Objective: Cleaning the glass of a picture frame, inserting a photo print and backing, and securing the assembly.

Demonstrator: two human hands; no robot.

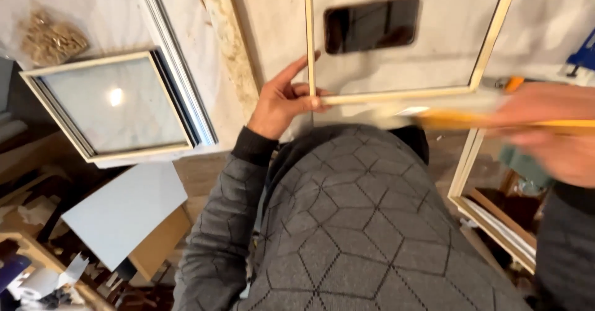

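At the near corner of the pale wooden frame [406,93] our left hand [282,100] pinches the bottom rail, thumb on top and fingers beneath, a closed grip that looks meant to pin the frame flat on the white-covered table [545,32] while the other hand works. Our right hand [551,131] comes across blurred, curled around a long yellow tool [489,122] (we cannot tell what kind), laid along that same rail, so the steadying hand sits just clear of it. Inside the frame lies a dark phone [370,25], apart from both hands. Left of us a glazed square frame [114,103] rests beside a rough wooden strip [232,38] and a bag of small wooden pieces [49,38]. Lower down a white board [124,212] leans amid clutter, and another frame [489,212] stands at our right knee, crowding that side
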